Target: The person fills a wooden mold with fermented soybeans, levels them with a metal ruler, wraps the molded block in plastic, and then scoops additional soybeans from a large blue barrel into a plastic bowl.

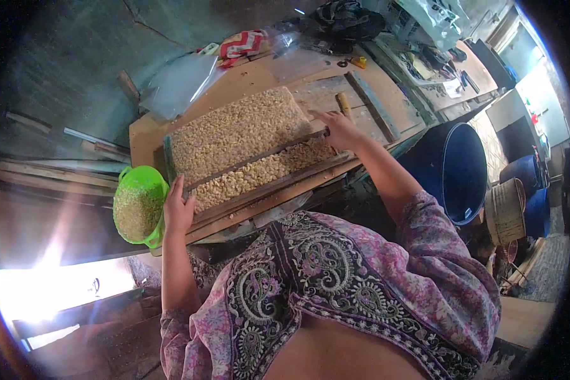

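Note:
A wide slab of pale puffed-grain sweet (234, 136) lies on the work board. A thin dark wooden strip (259, 157) runs lengthwise over it, between the broad part and a narrower band of the grain (253, 177) nearer me. At the strip's left end my left hand (179, 209) is closed, its fingertips on the wood. My right hand (342, 132) grips the right end, index finger stretched out over the slab's edge. Just beyond that hand lies a short wooden handle (343, 103). Parts of the strip under my fingers are hidden.
A green basin (160, 183) of loose puffed grain stands left of the board. A large blue barrel (463, 174) is at the right, with a woven basket (505, 212) beyond it. A wooden bar (373, 107), plastic sheet (177, 85) and bags (244, 44) lie farther back.

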A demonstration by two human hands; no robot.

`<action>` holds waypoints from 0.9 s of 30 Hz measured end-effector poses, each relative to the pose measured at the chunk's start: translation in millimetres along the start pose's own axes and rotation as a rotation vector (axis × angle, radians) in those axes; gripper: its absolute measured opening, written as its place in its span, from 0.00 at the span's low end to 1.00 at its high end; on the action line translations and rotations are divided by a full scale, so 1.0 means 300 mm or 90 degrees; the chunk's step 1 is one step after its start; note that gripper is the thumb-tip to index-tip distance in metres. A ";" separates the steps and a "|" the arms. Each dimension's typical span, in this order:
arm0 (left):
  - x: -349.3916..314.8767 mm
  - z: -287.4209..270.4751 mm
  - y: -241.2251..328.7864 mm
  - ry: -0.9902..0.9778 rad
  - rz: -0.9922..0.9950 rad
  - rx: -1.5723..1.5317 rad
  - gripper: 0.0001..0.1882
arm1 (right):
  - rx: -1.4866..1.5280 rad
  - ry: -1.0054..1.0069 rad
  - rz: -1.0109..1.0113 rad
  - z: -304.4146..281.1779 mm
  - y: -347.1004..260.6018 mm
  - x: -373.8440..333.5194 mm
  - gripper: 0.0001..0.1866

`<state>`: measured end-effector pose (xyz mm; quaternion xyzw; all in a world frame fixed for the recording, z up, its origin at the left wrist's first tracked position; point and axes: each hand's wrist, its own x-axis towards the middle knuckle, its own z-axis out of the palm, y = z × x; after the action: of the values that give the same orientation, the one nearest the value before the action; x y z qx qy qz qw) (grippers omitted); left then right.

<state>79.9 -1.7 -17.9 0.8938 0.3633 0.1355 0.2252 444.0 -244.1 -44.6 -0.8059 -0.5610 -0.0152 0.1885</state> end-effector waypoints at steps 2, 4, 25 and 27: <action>0.015 -0.009 -0.009 -0.028 -0.017 -0.030 0.35 | 0.075 -0.088 0.030 -0.031 0.003 0.029 0.37; 0.025 -0.014 -0.024 -0.055 -0.035 -0.061 0.35 | 0.148 -0.176 0.059 -0.041 0.000 0.038 0.38; -0.005 -0.009 0.015 0.088 0.202 0.116 0.08 | 0.074 0.137 -0.038 0.074 0.014 -0.122 0.09; 0.014 -0.009 0.085 0.068 0.289 0.091 0.14 | 0.089 0.119 -0.018 0.059 0.001 -0.127 0.10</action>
<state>96.8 -14.1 -2.4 0.9579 0.1731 0.2036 0.1053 427.0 -272.8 -70.0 -0.7780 -0.5519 -0.0534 0.2955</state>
